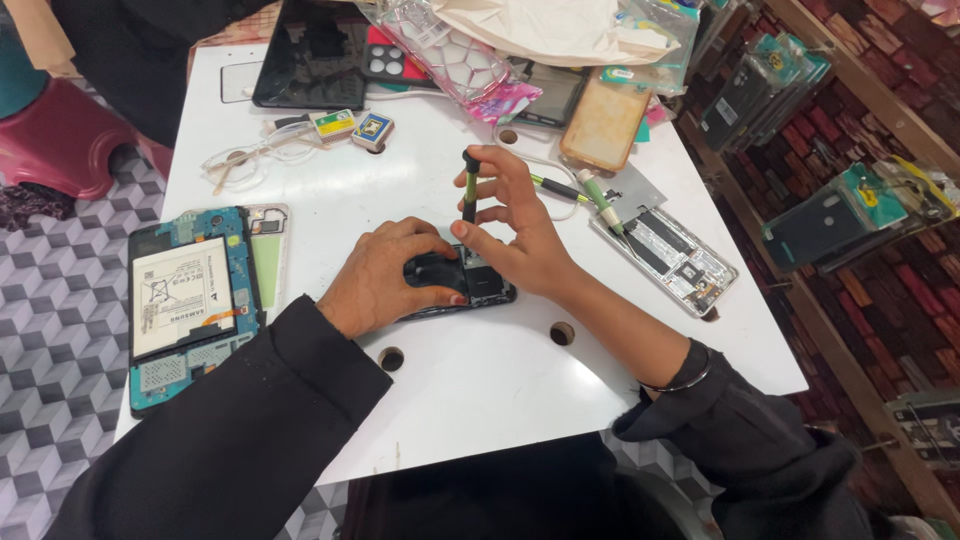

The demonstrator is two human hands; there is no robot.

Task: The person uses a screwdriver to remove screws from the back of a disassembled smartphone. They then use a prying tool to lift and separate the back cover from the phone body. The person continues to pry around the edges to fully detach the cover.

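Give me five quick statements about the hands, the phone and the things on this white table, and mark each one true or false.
1. The right hand holds a screwdriver upright over the opened phone. True.
2. The left hand is lifted clear of the phone. False: it rests on the phone, pressing it to the white table.
3. An opened tablet with its battery showing lies at the table's left edge. True.
4. The eyeglasses lie on top of the tablet. False: they lie on the table farther back, apart from it.
5. A second screwdriver lies to the right of the hands. True.
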